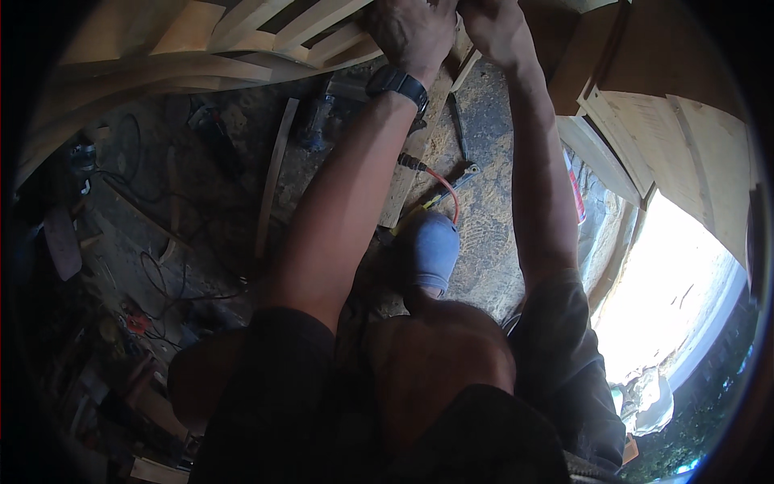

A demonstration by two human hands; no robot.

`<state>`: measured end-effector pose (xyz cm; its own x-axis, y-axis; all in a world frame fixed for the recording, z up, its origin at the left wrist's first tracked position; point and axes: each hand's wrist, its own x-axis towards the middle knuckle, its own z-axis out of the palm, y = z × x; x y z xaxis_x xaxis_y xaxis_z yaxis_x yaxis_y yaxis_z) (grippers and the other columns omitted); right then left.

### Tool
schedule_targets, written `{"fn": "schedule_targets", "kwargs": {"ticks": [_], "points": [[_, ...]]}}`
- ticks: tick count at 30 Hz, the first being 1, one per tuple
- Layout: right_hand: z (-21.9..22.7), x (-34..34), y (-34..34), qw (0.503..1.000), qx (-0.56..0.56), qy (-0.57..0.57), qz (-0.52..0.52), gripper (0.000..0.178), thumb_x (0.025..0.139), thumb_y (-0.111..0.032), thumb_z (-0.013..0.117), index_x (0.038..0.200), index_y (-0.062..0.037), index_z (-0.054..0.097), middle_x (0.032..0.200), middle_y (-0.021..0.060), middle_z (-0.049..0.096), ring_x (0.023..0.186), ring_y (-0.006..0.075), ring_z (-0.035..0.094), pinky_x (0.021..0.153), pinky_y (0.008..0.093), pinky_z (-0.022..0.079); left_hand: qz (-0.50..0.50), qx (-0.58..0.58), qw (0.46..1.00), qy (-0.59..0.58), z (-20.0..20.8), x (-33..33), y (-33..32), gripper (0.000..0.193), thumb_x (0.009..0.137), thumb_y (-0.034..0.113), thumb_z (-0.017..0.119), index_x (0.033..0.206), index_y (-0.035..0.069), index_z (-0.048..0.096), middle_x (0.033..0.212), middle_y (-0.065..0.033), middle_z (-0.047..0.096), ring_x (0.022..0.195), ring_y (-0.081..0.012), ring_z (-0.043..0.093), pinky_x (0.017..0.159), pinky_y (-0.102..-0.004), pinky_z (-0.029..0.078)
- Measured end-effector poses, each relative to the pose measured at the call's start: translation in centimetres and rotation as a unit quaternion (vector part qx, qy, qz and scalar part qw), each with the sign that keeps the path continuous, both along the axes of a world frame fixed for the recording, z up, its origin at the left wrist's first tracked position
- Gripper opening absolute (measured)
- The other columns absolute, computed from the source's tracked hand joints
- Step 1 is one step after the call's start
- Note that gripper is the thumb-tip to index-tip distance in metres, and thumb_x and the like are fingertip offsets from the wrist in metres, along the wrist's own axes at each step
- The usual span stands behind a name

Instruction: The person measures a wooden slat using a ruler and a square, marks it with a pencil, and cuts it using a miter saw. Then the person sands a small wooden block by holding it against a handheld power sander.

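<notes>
Both arms reach up to the upper edge of the picture, where my hands come close together. My left hand (415,36), with a dark watch (398,85) on the wrist, is bent with its fingers curled. Beside it, my right hand (496,32) curls inward too. The upper edge cuts off most of the fingertips, so whatever they grip cannot be made out. Just below the hands is a narrow light wooden strip (465,71). A curved wooden frame with slats (294,40) is nearest to my left hand.
Brown wooden panels (685,129) stand at the right. On the dusty floor (488,218) lie a wooden board (397,202), an orange cord (452,191) and a thin wood strip (276,173). My blue shoe (435,250) is between my arms. Dark cables (173,298) tangle at the left.
</notes>
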<state>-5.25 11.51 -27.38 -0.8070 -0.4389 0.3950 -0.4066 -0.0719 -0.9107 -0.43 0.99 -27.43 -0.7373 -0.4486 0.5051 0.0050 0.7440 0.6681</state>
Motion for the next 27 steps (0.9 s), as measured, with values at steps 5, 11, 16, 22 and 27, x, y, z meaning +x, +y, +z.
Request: {"fn": "schedule_targets", "kwargs": {"ticks": [5,11,16,22,27], "points": [[1.9,0.5,1.2,0.988,0.060,-0.137,-0.046,0.047,0.095,0.004,0.048,0.141,0.0027,0.057,0.115,0.0138,0.071,0.109,0.0203,0.064,0.097,0.0309,0.050,-0.025,-0.021,0.999,0.035,0.6,0.2,-0.1,0.037,0.097,0.037,0.067,0.111,0.002,0.067,0.102,-0.0262,0.069,0.098,-0.0458,0.065,0.083,-0.0505,0.049],[2.7,5.0,1.4,0.979,0.036,-0.034,-0.197,0.042,0.102,-0.007,0.055,0.144,-0.0005,0.056,0.119,0.0137,0.068,0.111,0.0199,0.063,0.099,0.0315,0.048,-0.071,0.048,0.995,-0.047,0.4,2.3,-0.9,0.034,0.100,0.035,0.065,0.107,0.001,0.062,0.093,-0.0235,0.065,0.087,-0.0444,0.063,0.077,-0.0486,0.049],[0.3,12.6,2.5,0.956,-0.022,-0.119,-0.266,0.021,0.102,-0.015,0.062,0.115,0.0025,0.064,0.102,0.0083,0.070,0.094,0.0132,0.064,0.087,0.0285,0.050,-0.313,0.092,0.927,-0.186,3.1,11.0,-7.7,0.032,0.099,0.031,0.068,0.106,0.001,0.060,0.097,-0.0229,0.066,0.091,-0.0323,0.068,0.077,-0.0457,0.051],[-1.9,20.6,1.4,0.956,0.216,-0.197,0.006,0.020,0.102,-0.018,0.061,0.113,-0.0027,0.065,0.093,0.0148,0.071,0.085,0.0228,0.068,0.078,0.0368,0.052,-0.191,0.128,0.887,-0.400,4.5,23.8,-20.8,0.030,0.105,0.025,0.058,0.122,0.001,0.061,0.107,-0.0055,0.068,0.101,-0.0106,0.063,0.090,-0.0291,0.048],[1.2,22.0,-1.8,0.909,0.290,-0.164,0.249,0.022,0.102,-0.013,0.059,0.118,0.0006,0.064,0.103,0.0164,0.073,0.092,0.0249,0.071,0.079,0.0361,0.054,-0.013,0.119,0.942,-0.314,1.4,30.2,-26.2,0.033,0.100,0.028,0.056,0.115,-0.001,0.061,0.098,-0.0180,0.068,0.095,-0.0340,0.067,0.084,-0.0427,0.050]]}}
